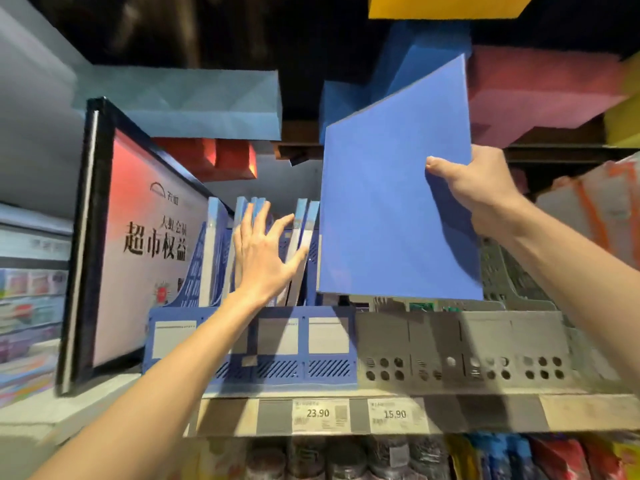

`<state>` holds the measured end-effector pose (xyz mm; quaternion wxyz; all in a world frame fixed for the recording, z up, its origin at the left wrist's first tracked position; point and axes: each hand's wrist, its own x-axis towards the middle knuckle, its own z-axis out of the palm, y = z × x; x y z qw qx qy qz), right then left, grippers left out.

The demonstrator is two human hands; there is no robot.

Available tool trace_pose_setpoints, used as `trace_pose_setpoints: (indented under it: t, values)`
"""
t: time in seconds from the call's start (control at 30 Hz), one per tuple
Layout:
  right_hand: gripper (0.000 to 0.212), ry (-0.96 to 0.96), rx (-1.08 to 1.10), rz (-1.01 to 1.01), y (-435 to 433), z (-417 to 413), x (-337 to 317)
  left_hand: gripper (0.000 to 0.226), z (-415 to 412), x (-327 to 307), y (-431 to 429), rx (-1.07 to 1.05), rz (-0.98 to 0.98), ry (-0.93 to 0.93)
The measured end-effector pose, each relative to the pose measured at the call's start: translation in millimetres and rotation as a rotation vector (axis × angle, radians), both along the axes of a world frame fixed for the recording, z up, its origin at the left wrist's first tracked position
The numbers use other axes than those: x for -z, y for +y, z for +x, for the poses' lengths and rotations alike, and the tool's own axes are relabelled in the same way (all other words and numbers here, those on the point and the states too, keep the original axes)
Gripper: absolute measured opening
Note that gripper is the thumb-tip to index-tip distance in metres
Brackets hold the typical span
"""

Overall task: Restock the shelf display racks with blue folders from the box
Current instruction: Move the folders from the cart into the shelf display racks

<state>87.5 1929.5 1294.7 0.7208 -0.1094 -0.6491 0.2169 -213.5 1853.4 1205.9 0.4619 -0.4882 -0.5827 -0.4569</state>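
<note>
Blue file rack (249, 344) sits at the shelf edge (588, 407), front toward the camera, pale label panels across its slots. Right hand (478, 192) grips a blue folder (391, 209) by its right edge, thumb curled over the front face, the other fingers behind it and hidden. The folder hangs roughly upright, a little tilted, above and just right of the blue file rack. Its lower edge is over the stretch where that rack meets a grey file rack (460, 344). Folder is not in any slot. Left hand (263, 258) reaches into the blue file rack from the front, fingers straight and fanned, grasping nothing. Fingertips and thumb press against the standing folders (308, 220) in the rack's middle and right slots, which lean slightly. More pale-spined folders stand in the rack's left slots. Left of the blue file rack, just beside it, a black-framed sign (149, 271) with a red-to-white face and Chinese lettering stands on the shelf. Below the rack, on the shelf strip, two price tags: 23.90 tag (318, 413) under the rack's right end, 15.90 tag (394, 414) further right, under the grey one. Above the rack, blurred blocks of blue, red, pink and yellow; detail not readable.
</note>
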Motion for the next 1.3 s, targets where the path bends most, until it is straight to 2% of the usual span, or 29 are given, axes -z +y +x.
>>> trace_pose_setpoints:
  t: [0.13, 0.23, 0.4, 0.6, 0.73, 0.87, 0.97, 1.03, 1.3]
  values:
    - [0.029, 0.02, 0.045, -0.043, 4.3, -17.3, -1.1, 0.069, -10.0, 1.6, -4.1, -0.042, -0.042, 0.025]
    - [0.024, 0.053, 0.084, -0.094, 5.5, -27.8, 0.4, 0.079, -12.3, 6.6, 2.0, -0.046, -0.081, 0.05]
    - [0.018, 0.047, 0.132, -0.105, -5.8, -58.9, 0.5, 0.071, -15.6, 8.3, 2.1, 0.006, -0.063, 0.077]
    - [0.022, 0.06, 0.159, -0.151, -18.0, -118.7, 5.0, 0.055, -43.6, 7.5, -11.7, 0.023, -0.045, 0.114]
    - [0.026, 0.032, 0.166, -0.15, -21.4, -160.0, 9.5, 0.058, -53.1, 3.6, -16.2, -0.065, -0.1, 0.172]
    - [0.024, 0.033, 0.177, -0.178, -17.3, -195.2, 13.3, 0.061, -63.0, 3.5, -19.8, -0.049, -0.199, 0.213]
    - [0.021, 0.012, 0.142, -0.197, -13.5, -224.5, 17.1, 0.064, -69.4, 2.8, -22.8, -0.048, -0.232, 0.234]
    - [0.032, 0.009, 0.095, -0.234, -12.3, -239.8, 20.3, 0.067, -71.1, 1.2, -24.6, -0.045, -0.257, 0.25]
    - [0.045, 0.105, -0.08, -0.258, -4.7, -262.7, 30.8, 0.09, -70.4, 0.5, -31.3, 0.041, -0.334, 0.223]
